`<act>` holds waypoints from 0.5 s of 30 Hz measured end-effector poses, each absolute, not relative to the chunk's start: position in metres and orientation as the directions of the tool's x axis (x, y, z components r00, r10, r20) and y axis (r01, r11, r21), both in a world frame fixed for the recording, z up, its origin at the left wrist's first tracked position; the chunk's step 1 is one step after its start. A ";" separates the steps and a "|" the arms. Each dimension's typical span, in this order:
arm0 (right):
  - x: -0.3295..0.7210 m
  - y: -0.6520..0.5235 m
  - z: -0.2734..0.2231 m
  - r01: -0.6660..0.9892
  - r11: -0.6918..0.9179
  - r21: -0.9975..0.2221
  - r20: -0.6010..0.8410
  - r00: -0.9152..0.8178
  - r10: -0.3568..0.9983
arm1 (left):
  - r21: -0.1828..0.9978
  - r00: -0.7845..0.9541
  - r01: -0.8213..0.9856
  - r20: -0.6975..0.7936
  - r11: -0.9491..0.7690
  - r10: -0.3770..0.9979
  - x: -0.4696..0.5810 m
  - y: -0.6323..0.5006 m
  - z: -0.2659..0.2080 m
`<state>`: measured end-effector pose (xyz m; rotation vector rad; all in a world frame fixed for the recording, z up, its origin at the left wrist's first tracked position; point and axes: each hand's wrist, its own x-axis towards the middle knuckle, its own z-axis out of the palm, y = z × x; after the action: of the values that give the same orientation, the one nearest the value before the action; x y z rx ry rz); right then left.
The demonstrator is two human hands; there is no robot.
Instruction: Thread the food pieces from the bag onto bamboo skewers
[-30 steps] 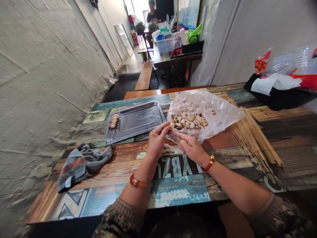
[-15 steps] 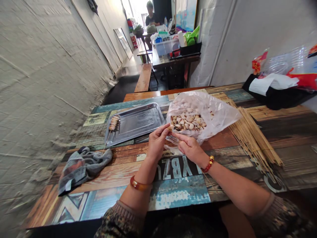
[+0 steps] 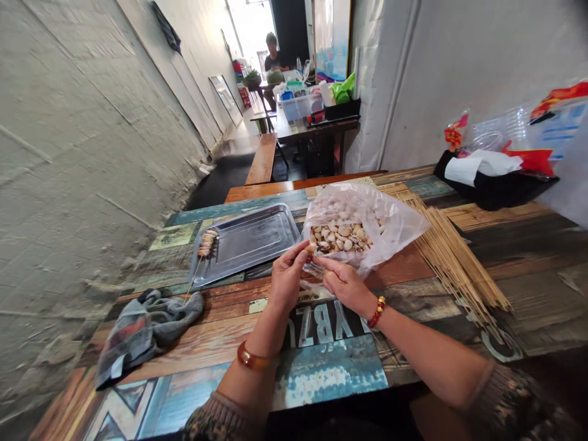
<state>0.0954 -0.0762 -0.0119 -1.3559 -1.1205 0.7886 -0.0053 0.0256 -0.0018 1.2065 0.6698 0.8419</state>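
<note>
Closest to you on the bench (image 3: 331, 375), at your left, lies a crumpled grey cloth (image 3: 154, 334). Beyond it, your right hand (image 3: 348, 286) is curled with its forefinger stretched forward, gripping what looks like a thin skewer (image 3: 314, 256). Your left hand (image 3: 285, 278) pinches a small pale piece (image 3: 311, 248) between thumb and fingertips, just at the near edge of the bag; whether the point has gone through, you can't tell from this view. The step in hand looks to be threading. The next move calls for a firm pinch on the left and a straight push from the right, with your fingertips clear of the point.

To your right, a bundle of bare skewers (image 3: 459, 260) lies slantwise. Ahead, the open plastic bag (image 3: 399, 217) holds a heap of shellfish-like pieces (image 3: 342, 237), within easy reach. On your left, a loaded skewer (image 3: 208, 243) rests in the metal tray (image 3: 252, 242), its bare end over the rim. Far off, another person (image 3: 274, 60) sits.
</note>
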 end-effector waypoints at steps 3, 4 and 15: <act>0.093 -0.078 -0.009 0.142 0.125 -0.982 0.160 0.273 0.949 | 0.922 0.573 -0.291 -0.047 0.257 0.818 -0.008 0.027 0.004; 0.092 -0.079 -0.008 0.136 0.126 -0.983 0.159 0.264 0.951 | 0.905 0.587 -0.313 -0.054 0.289 0.807 -0.009 0.027 0.006; 0.084 -0.078 -0.016 0.245 0.087 -0.966 0.156 0.280 0.947 | 0.776 0.715 -0.405 -0.060 0.483 0.697 -0.012 0.015 0.013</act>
<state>0.0843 -0.0785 -0.0157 -1.4077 -1.1980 0.7762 -0.0118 0.0152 0.0125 0.8219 0.3962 0.6929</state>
